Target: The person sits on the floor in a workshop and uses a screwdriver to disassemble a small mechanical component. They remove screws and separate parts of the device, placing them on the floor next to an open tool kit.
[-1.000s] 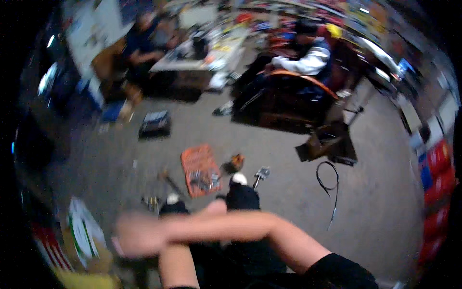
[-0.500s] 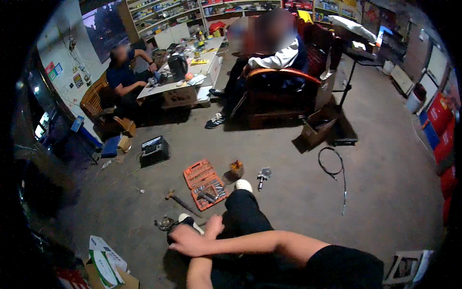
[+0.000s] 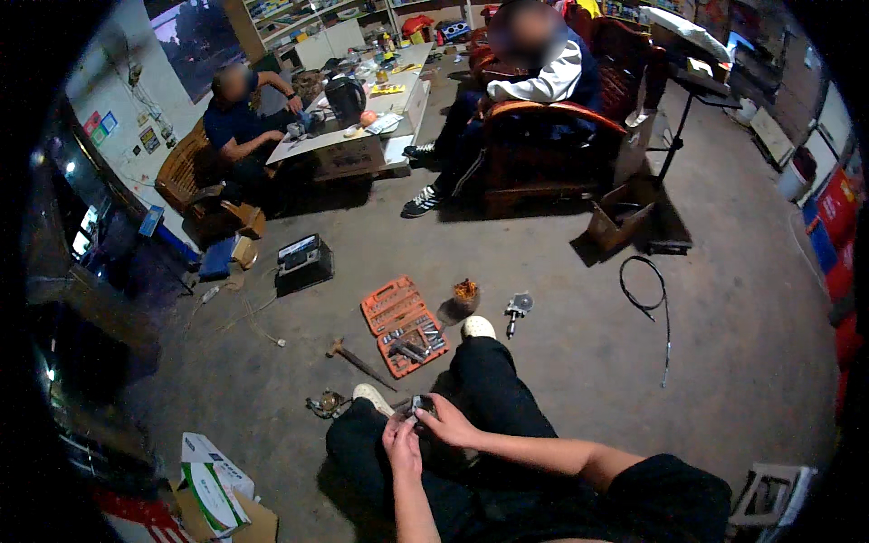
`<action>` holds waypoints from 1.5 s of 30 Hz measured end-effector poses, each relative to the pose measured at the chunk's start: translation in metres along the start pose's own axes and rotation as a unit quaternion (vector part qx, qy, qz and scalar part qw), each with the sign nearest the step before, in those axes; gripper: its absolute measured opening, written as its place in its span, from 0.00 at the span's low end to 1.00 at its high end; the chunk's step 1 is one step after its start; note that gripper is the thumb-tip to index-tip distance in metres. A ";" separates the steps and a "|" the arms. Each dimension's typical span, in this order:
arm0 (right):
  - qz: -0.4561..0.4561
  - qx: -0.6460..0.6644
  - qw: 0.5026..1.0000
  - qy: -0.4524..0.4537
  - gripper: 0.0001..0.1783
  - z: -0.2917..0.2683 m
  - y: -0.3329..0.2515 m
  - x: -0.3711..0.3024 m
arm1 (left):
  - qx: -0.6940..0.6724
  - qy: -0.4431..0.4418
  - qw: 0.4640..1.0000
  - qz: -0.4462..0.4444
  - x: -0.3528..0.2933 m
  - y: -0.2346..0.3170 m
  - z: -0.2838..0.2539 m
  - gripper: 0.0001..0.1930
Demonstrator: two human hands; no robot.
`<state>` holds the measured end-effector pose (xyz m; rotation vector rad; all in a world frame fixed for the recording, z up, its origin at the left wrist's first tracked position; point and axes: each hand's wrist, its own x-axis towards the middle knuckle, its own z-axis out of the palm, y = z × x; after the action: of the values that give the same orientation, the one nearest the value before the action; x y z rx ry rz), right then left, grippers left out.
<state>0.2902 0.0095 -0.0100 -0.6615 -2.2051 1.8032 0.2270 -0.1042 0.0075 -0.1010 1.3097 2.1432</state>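
Note:
My left hand (image 3: 401,444) and my right hand (image 3: 448,423) meet in front of my knees, both closed on a small dark metal part (image 3: 417,404) with a lighter patch. Its exact kind is too small to make out, and fingers cover some of it. Just past my shoes lies an open orange socket set (image 3: 395,310) with a dark tool resting across its sockets. A hammer (image 3: 360,364) lies on the floor left of the set. Closer to my left shoe is a roundish metal part (image 3: 326,404) with pieces sticking out.
A jar-like container (image 3: 465,294), a silver metal part with a shaft (image 3: 516,312), a black cable (image 3: 644,290) and a black box-shaped unit (image 3: 304,262) sit on the floor. Cardboard boxes (image 3: 217,502) stand at lower left. Two people sit by a cluttered table (image 3: 398,136).
My arms have uncrossed: the right hand has moved right and off the left forearm. Both hands now come together on the dark part. The whole view has shifted slightly.

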 end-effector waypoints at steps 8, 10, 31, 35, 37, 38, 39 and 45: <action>0.046 0.103 0.991 -0.070 0.24 -0.002 -0.012 -0.007 | 0.002 -0.024 1.000 0.004 -0.013 0.019 0.006 0.15; 0.070 0.112 0.986 -0.101 0.24 -0.007 -0.020 -0.006 | 0.024 -0.014 1.000 0.008 -0.015 0.019 0.002 0.15; -0.014 0.089 0.993 -0.079 0.14 -0.016 -0.029 0.024 | 0.221 0.014 0.975 0.023 -0.009 0.032 -0.005 0.17; -0.090 0.037 0.994 -0.054 0.22 -0.018 -0.042 0.039 | 0.238 0.048 0.964 0.109 0.020 0.038 -0.006 0.18; -0.095 0.059 0.992 -0.058 0.26 -0.021 -0.051 0.046 | 0.214 0.028 0.963 0.162 0.023 0.060 0.013 0.20; -0.123 0.066 0.988 -0.059 0.29 -0.023 -0.053 0.054 | 0.208 0.021 0.957 0.199 0.027 0.066 0.021 0.21; -0.110 0.165 0.977 -0.075 0.32 -0.018 -0.067 0.056 | 0.208 0.031 0.954 0.215 0.029 0.071 0.022 0.22; -0.072 0.313 0.941 -0.106 0.28 -0.023 -0.094 0.076 | 0.245 0.032 0.922 0.298 0.042 0.081 0.033 0.22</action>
<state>0.2149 0.0511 0.0777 -0.1697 -1.5661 2.3934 0.1579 -0.0830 0.0723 0.4976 2.0765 2.2018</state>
